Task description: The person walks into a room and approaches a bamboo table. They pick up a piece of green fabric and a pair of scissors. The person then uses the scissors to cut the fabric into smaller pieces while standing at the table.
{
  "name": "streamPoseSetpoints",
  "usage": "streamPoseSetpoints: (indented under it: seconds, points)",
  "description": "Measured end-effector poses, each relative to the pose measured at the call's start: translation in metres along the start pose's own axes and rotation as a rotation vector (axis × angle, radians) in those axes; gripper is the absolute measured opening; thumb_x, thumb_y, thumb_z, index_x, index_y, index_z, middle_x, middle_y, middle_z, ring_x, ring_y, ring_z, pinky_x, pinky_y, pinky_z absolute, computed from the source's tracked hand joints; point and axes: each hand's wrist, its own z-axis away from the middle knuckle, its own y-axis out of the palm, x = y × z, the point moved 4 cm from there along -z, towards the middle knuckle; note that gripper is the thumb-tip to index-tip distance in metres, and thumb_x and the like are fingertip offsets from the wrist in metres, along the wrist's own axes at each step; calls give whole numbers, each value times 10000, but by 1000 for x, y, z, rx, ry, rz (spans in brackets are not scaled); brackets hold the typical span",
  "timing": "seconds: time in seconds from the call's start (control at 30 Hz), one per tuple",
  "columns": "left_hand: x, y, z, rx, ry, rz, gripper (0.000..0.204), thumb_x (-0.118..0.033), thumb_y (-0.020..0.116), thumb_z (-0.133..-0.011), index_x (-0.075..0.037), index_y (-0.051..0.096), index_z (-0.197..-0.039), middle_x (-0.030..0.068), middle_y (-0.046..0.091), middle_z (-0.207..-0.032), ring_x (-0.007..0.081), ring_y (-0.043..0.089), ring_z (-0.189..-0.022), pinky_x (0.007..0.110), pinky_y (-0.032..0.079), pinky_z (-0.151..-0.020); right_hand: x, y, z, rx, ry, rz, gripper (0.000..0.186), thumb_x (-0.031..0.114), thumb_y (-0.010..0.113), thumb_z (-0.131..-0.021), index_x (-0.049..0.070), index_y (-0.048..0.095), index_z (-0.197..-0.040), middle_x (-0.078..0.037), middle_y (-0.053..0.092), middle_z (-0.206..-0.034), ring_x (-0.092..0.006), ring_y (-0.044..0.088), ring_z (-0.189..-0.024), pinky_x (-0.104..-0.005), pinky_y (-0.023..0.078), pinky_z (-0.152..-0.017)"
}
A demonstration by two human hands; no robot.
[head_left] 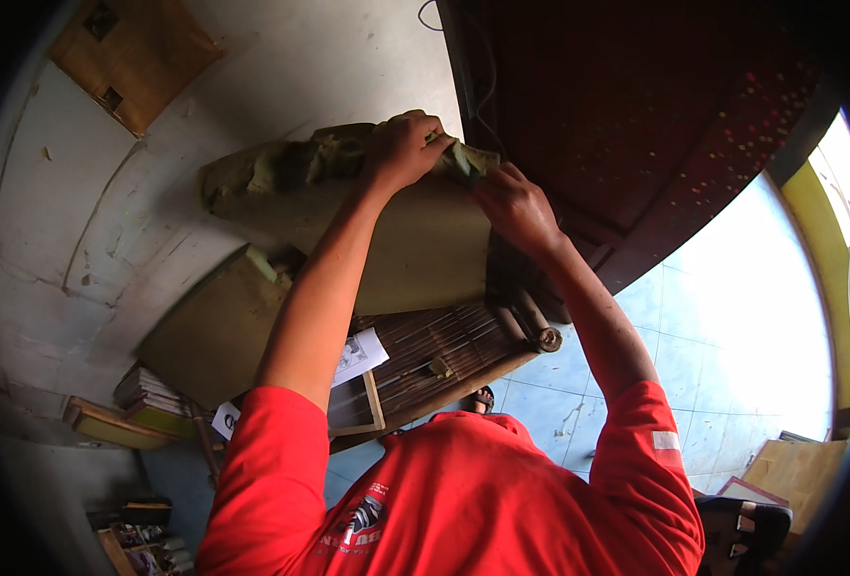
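Up at the top edge of an olive-green sheet (415,254), my left hand (406,149) has its fingers curled round a crumpled strip (281,173) of similar colour. To its right and slightly lower, my right hand (513,202) is closed on the same edge, its fingertips partly hidden in the folds. The sheet stands tilted against a pale wall above a slatted bamboo bench (458,341). A second olive-green piece (194,331) leans at the lower left, beside printed paper (362,350) and a small wooden frame (377,408).
A dark red cabinet-like surface (617,106) with coloured specks fills the upper right, a cable beside it. A brown board (127,58) is on the wall (70,192). Stacked books (151,394) lie at left. Blue floor tiles (722,355) run right toward wooden boards (790,470) and a dark bag.
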Motion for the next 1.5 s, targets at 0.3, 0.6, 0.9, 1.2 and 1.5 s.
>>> streamPoseSetpoints:
  seconds: [0.3,0.6,0.9,1.2,1.5]
  points:
    - [-1,2,0,79,-15,2,246,-297,657,-783,-51,645,-775,101,634,-806,297,616,-764,391,478,-665,9,-6,21,-86,-11,-57,253,41,673,-689,144,687,-920,-14,538,-749,-202,565,-750,-310,504,-577]
    - [29,-14,2,-35,79,115,215,-256,664,-779,-44,630,-768,117,632,-788,297,617,-735,377,484,-658,1,4,73,-225,299,-302,155,4,713,-667,64,642,-792,-65,555,-716,-242,561,-702,-345,461,-574]
    - [17,-14,-3,-68,-1,-4,172,-194,668,-780,-33,612,-792,118,600,-776,302,595,-706,376,460,-628,15,-12,4,-291,628,-365,661,301,793,-670,90,493,-1220,-155,564,-1031,-343,591,-936,-412,512,-760]
    - [-21,6,-13,-16,18,-45,162,-193,660,-754,-48,633,-822,106,608,-810,309,596,-753,389,463,-661,-55,-11,-24,114,569,0,444,243,702,-724,116,552,-1122,-156,560,-984,-348,575,-976,-439,508,-764]
    - [-30,5,3,-64,48,-69,205,-245,678,-760,-53,631,-817,100,608,-810,294,595,-740,390,464,-668,-60,13,16,-94,615,-148,323,150,578,-783,70,563,-1096,-200,584,-1067,-380,575,-999,-457,494,-799]
